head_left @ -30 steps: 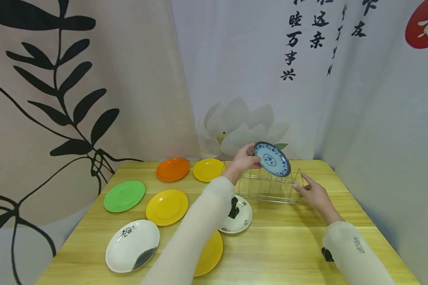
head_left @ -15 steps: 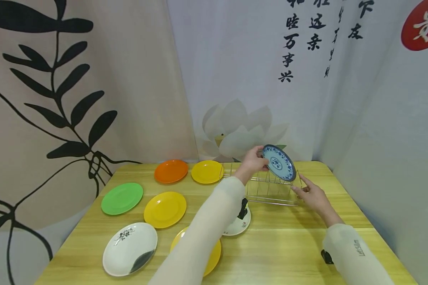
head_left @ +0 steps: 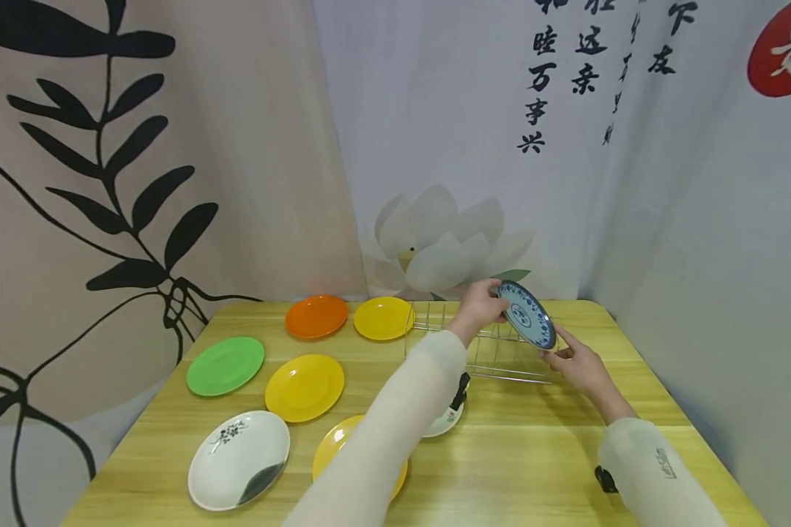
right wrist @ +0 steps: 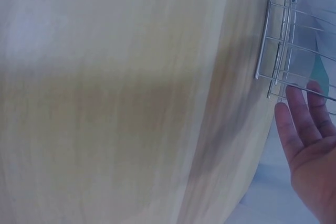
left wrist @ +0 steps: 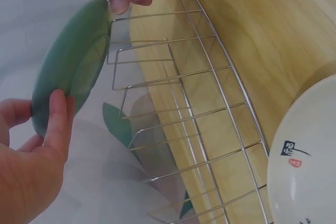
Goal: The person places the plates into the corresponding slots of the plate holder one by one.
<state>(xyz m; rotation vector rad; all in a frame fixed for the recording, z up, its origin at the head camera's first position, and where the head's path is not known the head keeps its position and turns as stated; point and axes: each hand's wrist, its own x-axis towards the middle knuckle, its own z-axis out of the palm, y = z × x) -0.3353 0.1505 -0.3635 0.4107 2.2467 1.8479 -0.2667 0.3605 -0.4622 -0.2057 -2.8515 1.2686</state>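
A blue-and-white patterned plate [head_left: 527, 315] is held up on its edge, tilted, above the right end of a wire dish rack [head_left: 509, 378]. My left hand [head_left: 480, 309] pinches its left rim; in the left wrist view the fingers lie on the green-looking underside of the plate [left wrist: 71, 61]. At the rack's right end, my right hand [head_left: 581, 369] grips the end wire between thumb and fingers. In the left wrist view its thumb is close to the plate's lower rim; whether they touch I cannot tell. The right wrist view shows its fingers [right wrist: 302, 121] against the rack.
On the wooden table [head_left: 534, 454] lie an orange plate [head_left: 316, 316], a green plate [head_left: 225, 366], several yellow plates [head_left: 305, 388] and a white plate with a floral print [head_left: 239, 460]. Another white plate [left wrist: 310, 166] lies before the rack, partly behind the left sleeve. A curtain hangs behind.
My left hand has carried the blue-and-white plate rightward and down, toward the rack's right end, and the plate has turned steeper. The right hand has stayed at the rack's end.
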